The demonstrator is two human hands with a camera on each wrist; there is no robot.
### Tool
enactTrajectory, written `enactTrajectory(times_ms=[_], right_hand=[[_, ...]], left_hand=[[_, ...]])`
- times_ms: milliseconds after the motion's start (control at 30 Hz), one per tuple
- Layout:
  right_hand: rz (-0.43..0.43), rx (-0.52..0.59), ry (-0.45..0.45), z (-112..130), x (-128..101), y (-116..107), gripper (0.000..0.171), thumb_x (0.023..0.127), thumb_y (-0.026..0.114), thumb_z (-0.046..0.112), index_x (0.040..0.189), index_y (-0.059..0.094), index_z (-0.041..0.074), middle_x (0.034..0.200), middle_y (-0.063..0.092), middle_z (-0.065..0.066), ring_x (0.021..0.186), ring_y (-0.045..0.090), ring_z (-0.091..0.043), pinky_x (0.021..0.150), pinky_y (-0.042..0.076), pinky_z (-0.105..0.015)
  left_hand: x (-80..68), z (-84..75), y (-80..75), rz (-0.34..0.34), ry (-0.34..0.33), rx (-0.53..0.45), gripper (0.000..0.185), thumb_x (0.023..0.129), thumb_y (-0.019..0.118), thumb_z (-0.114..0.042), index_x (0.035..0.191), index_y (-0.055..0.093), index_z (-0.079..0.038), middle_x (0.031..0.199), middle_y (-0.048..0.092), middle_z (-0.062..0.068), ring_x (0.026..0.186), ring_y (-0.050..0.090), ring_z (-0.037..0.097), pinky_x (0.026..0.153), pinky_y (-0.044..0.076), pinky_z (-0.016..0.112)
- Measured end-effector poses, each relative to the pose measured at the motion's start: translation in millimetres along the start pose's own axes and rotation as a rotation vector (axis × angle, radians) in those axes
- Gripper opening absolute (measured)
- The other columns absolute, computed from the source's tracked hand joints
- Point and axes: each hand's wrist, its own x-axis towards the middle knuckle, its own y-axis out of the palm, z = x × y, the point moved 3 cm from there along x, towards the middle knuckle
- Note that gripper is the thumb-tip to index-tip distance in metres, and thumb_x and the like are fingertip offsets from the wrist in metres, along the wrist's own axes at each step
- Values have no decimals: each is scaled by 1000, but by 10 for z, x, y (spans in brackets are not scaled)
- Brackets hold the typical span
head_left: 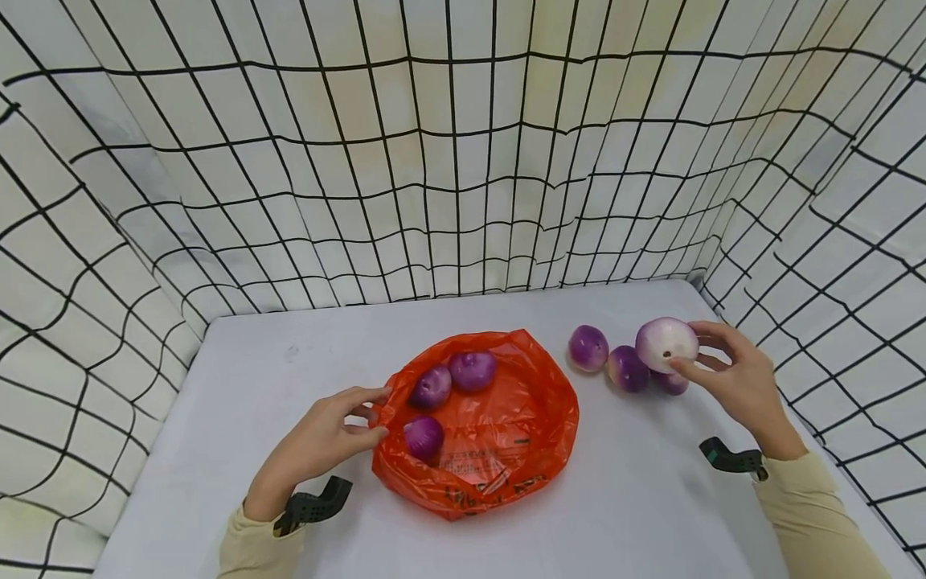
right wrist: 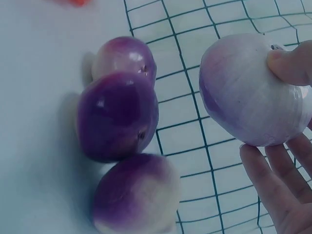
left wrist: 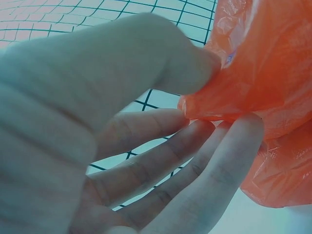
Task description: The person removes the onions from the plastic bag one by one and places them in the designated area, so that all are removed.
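A red plastic bag (head_left: pixel 517 414) lies spread with its mouth facing up. Its left rim is pinched between the thumb and fingers of my left hand (head_left: pixel 321 434); the left wrist view shows the red film (left wrist: pixel 273 83) between them. Inside the bag are three purple onions, one at the back (head_left: pixel 473 371), one beside it (head_left: pixel 431 387) and one near the left rim (head_left: pixel 423 437). On the right, my right hand (head_left: pixel 741 382) holds a larger, pale purple-and-white onion (right wrist: pixel 243 92) by thumb and fingertips, raised over the onions there.
Three more onions sit in a row on the white table (head_left: pixel 289 354), right of the bag: a left one (head_left: pixel 587 348), a middle one (head_left: pixel 628 369) and a right one (head_left: pixel 671 383) partly hidden by the held onion. Black netting (head_left: pixel 456 133) over white sheeting encloses the back and sides.
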Motion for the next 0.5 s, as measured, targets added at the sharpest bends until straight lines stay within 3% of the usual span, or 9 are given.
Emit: enactTrajectory(times_ms=[200,500], right_hand=[[16,-32,51,-134,-113,-63,62,81,88,8,136,59,0,121,56,30,108,57,17,84,53,-2],[38,-52,59,-262,-292,-25,60,81,88,10,133,61,0,118,57,30,106,57,19,83,54,-2]], left_hand=[[10,5,3,3,5,-8,54,94,75,-24,142,61,-4,137,67,14,115,67,26,88,65,34],[14,-5,5,4,10,-1,53,94,75,-25,141,62,-4,138,67,14,113,68,25,88,65,35]])
